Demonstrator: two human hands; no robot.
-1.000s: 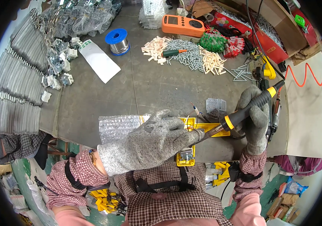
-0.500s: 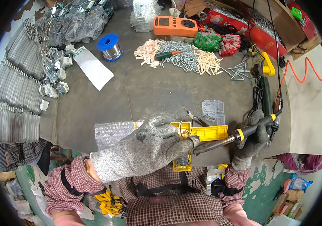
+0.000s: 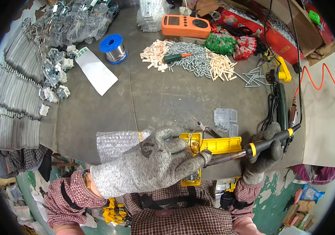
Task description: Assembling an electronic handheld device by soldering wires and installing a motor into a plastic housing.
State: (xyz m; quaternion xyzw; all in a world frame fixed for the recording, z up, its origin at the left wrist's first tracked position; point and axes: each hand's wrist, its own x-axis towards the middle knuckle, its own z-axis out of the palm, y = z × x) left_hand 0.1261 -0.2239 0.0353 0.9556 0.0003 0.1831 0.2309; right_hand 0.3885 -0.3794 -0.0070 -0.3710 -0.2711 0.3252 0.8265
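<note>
My left hand (image 3: 155,156), in a grey knit glove, is closed around a yellow plastic housing (image 3: 222,145) at the table's front edge. Thin wires (image 3: 200,125) stick up from the housing beside my fingertips. Below the hand shows a yellow end (image 3: 191,180) with a metal part in it. My right hand (image 3: 267,147), gloved too, grips a soldering iron (image 3: 271,143) by its black handle with yellow rings. Its metal shaft points left toward my left fingers, which hide the tip. Solder wire (image 3: 132,94) runs from a blue spool (image 3: 113,49) toward my left hand.
Bubble wrap (image 3: 116,145) lies left of the housing, clear plastic pieces (image 3: 226,119) behind it. Farther back are a screwdriver (image 3: 175,58) among metal pins (image 3: 193,58), an orange meter (image 3: 186,26) and red and green parts. Stacked metal plates (image 3: 18,92) line the left; cables hang at right.
The view has shifted slightly. The soldering iron's shaft sits a little lower beside my left fingers. Both hands keep the same hold.
</note>
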